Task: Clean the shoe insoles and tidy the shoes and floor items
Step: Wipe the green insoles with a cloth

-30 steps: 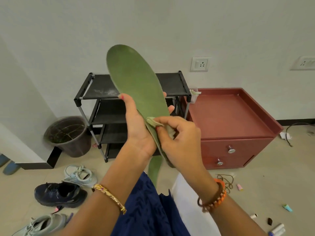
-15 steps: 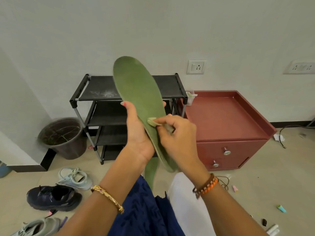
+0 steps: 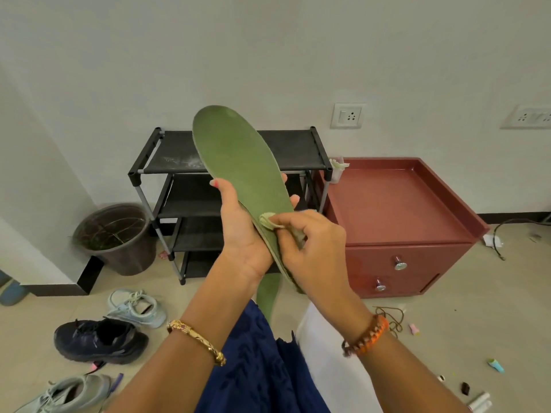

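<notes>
Left hand: the left hand [image 3: 241, 234] grips the green insole [image 3: 241, 174] from behind, thumb on its near edge and fingertips showing past the far edge.
Right hand: the right hand [image 3: 310, 245] pinches a small pale cloth [image 3: 268, 221] between thumb and curled fingers and presses it to the insole's lower half.
Insole: held raised and tilted, toe end up and to the left, in front of the black shoe rack [image 3: 167, 174]; the heel end is hidden behind the right hand.
Second insole: a green strip [image 3: 268, 296] shows below the hands, probably another insole, though most of it is covered.
Change: against the frame a second ago the grips and the cloth's spot on the insole look the same; the insole sits lower against the wall, its toe no longer so far above the rack's top shelf, which may be the camera's own shift.
Floor, left: a pale blue sneaker [image 3: 137, 307], a dark sneaker [image 3: 98, 341] and a grey sneaker [image 3: 68, 393] lie near one another, with a dark pot [image 3: 116, 239] beside the rack.
Floor, right: a red cabinet [image 3: 396, 222] just beside the rack; small scattered bits lie near its front.
</notes>
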